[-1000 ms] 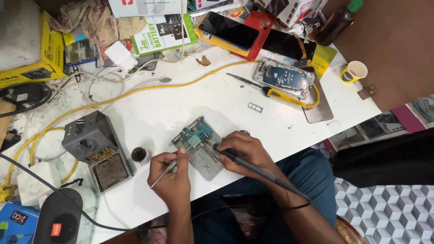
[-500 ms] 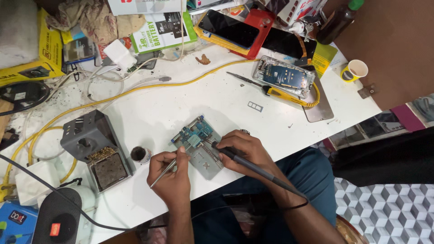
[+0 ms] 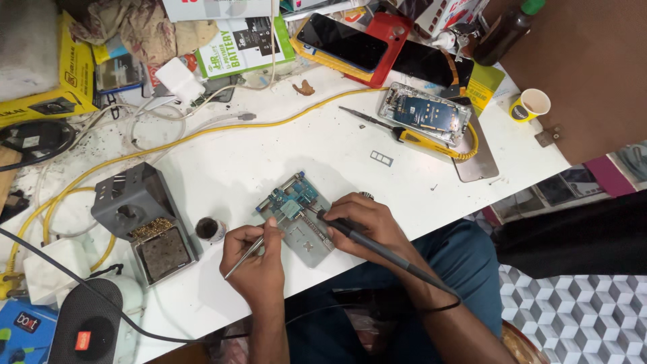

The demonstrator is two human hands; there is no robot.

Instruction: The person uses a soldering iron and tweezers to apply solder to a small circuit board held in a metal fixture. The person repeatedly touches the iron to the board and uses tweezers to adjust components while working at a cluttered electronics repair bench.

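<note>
the circuit board [image 3: 290, 200] sits clamped in a grey metal holder [image 3: 306, 237] at lower centre of the frame, on the white bench [image 3: 323, 148]. the left hand [image 3: 256, 259] is closed around thin tweezers [image 3: 248, 251], tips aimed at the board's lower left edge. the right hand [image 3: 367, 222] is wrapped in a pen grip around a black soldering iron [image 3: 377, 244], tip at the board's lower right.

for a clean joint, judged from this posture: rest both wrists on the bench, keep the iron tip steady on one pad only, and hold the tweezers lightly.

containers: a small round dark pot [image 3: 209, 229], left of the hands, contents not discernible; the grey iron stand [image 3: 138, 202] with a tray of brass cleaning wool [image 3: 151, 231]; a paper cup [image 3: 529, 104] at upper right, appearing empty.
</note>
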